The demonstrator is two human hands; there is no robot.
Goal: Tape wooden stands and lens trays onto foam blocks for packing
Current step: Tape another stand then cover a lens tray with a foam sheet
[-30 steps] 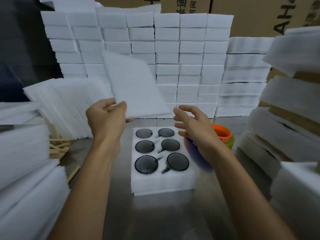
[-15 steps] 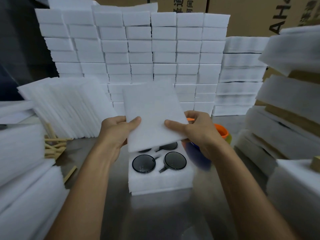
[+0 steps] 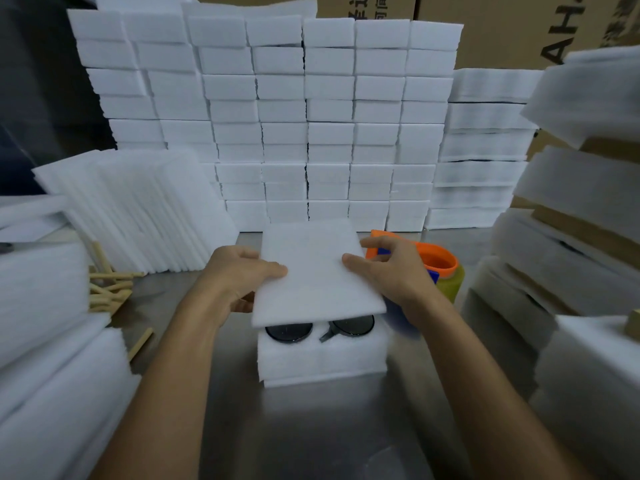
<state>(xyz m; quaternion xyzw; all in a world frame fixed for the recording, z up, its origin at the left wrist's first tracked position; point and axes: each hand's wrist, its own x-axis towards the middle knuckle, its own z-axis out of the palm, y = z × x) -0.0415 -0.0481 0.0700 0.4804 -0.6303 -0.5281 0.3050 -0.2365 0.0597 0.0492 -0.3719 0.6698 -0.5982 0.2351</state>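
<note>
You hold a white foam sheet (image 3: 317, 271) by its two side edges, your left hand (image 3: 239, 271) and right hand (image 3: 391, 268) each pinching it, just above the foam lens tray (image 3: 322, 362) on the steel table (image 3: 311, 427); two dark lenses (image 3: 289, 332) show beneath its near edge.

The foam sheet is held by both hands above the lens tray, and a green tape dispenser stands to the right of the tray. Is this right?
Not quite. The head view shows the tape dispenser is orange, not green. The rest holds: the left hand and the right hand hold the foam sheet above the lens tray, with the dispenser to its right.
</note>
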